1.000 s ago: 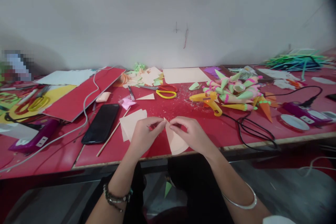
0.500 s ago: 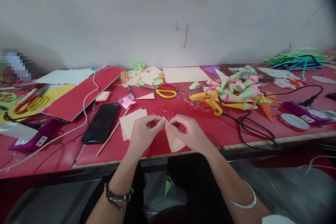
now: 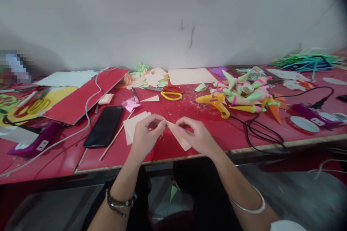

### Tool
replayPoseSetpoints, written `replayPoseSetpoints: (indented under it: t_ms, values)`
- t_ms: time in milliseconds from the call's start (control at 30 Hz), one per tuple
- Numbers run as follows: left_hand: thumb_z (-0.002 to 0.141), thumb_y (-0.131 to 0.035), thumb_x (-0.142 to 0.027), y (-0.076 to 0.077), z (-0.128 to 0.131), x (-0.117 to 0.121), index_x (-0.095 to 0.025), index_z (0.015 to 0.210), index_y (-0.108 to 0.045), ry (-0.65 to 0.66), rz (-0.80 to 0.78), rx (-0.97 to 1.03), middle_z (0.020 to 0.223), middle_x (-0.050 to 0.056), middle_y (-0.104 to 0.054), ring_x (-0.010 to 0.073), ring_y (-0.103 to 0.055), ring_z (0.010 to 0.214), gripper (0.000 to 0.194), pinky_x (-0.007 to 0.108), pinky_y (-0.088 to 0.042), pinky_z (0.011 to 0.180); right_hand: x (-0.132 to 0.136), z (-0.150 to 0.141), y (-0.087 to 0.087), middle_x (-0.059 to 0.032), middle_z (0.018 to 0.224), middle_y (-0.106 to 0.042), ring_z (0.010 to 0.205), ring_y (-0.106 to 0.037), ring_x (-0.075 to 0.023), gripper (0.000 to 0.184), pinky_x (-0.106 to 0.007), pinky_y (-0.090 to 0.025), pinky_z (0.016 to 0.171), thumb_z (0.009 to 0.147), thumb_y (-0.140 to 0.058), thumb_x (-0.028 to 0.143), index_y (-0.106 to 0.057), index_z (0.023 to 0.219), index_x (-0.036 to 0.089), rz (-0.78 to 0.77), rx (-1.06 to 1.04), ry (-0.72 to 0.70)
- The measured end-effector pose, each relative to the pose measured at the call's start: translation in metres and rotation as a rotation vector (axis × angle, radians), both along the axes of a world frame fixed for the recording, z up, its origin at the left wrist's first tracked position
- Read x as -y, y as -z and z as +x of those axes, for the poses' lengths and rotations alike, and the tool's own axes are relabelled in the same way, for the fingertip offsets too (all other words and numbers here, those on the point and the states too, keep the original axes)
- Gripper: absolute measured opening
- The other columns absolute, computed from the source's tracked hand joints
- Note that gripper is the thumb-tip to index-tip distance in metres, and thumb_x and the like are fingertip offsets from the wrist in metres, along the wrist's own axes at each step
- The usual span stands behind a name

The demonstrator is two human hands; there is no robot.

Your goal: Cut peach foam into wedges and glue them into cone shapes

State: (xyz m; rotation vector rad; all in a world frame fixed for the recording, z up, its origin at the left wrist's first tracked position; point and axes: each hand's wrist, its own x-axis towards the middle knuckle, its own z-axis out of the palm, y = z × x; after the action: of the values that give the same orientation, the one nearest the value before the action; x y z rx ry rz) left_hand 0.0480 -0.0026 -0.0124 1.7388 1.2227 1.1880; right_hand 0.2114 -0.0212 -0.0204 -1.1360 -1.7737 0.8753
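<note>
At the near edge of the red table [image 3: 235,135], between our two hands, we hold a peach paper piece [image 3: 180,137] with a slim, tapering form. Our left hand [image 3: 146,135] pinches its narrow tip between thumb and forefinger, likely because that end would otherwise spring open; our right hand [image 3: 200,136] nips the right side under the thumb, fingers curled — we judge this steadies the wider part, though we cannot tell how firmly. The long axis slants across the table, tip pointing far and left, broad end near and right. Loose peach sheets [image 3: 131,130] lie left of the left hand, presumably placed there for easy reach. Beyond the right hand, the yellow glue gun [image 3: 211,99] rests with its nozzle facing left — probably so its handle suits that hand — beside a heap of paper cones [image 3: 238,100].
</note>
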Motion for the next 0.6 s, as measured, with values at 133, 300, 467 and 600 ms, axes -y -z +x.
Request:
replayPoseSetpoints:
  t_ms: [133, 300, 467, 600]
  values:
    - [0.071, -0.051, -0.018, -0.002, 0.000, 0.000, -0.015, 0.062, -0.056, -0.034, -0.035, 0.052, 0.056, -0.003, -0.056, 0.0064, -0.050, 0.044, 0.010, 0.017, -0.040, 0.045, -0.002, 0.003, 0.001, -0.0022, 0.080, -0.063, 0.075, -0.056, -0.0147, 0.013, -0.024, -0.043, 0.066, 0.078, -0.048, 0.023, -0.060, 0.081, 0.018, -0.015, -0.007, -0.009]
    - [0.070, -0.051, -0.018, 0.000, -0.001, -0.001, -0.016, 0.060, -0.052, -0.073, -0.069, 0.160, 0.057, -0.005, -0.055, 0.0051, -0.050, 0.041, 0.011, 0.017, -0.040, 0.045, -0.004, 0.009, 0.002, -0.0006, 0.072, -0.060, 0.069, -0.056, -0.0145, 0.013, -0.023, -0.042, 0.061, 0.077, -0.051, 0.028, -0.059, 0.077, 0.018, -0.086, -0.017, -0.013]
    - [0.075, -0.045, -0.019, 0.000, -0.007, -0.003, -0.016, 0.058, -0.050, -0.100, -0.095, 0.217, 0.054, -0.005, -0.054, 0.0060, -0.049, 0.043, 0.018, 0.019, -0.041, 0.048, -0.008, 0.014, 0.005, 0.0000, 0.071, -0.061, 0.067, -0.056, -0.0142, 0.014, -0.022, -0.041, 0.058, 0.076, -0.053, 0.030, -0.060, 0.077, 0.018, -0.084, -0.040, 0.057]
    - [0.081, -0.039, -0.020, -0.001, -0.011, -0.001, -0.017, 0.065, -0.053, -0.263, 0.088, 0.128, 0.058, -0.002, -0.055, 0.0090, -0.052, 0.053, 0.022, 0.020, -0.040, 0.052, -0.007, 0.013, 0.005, -0.0012, 0.074, -0.063, 0.073, -0.057, -0.0160, 0.012, -0.024, -0.041, 0.064, 0.076, -0.053, 0.028, -0.061, 0.076, 0.018, -0.042, 0.017, 0.058]
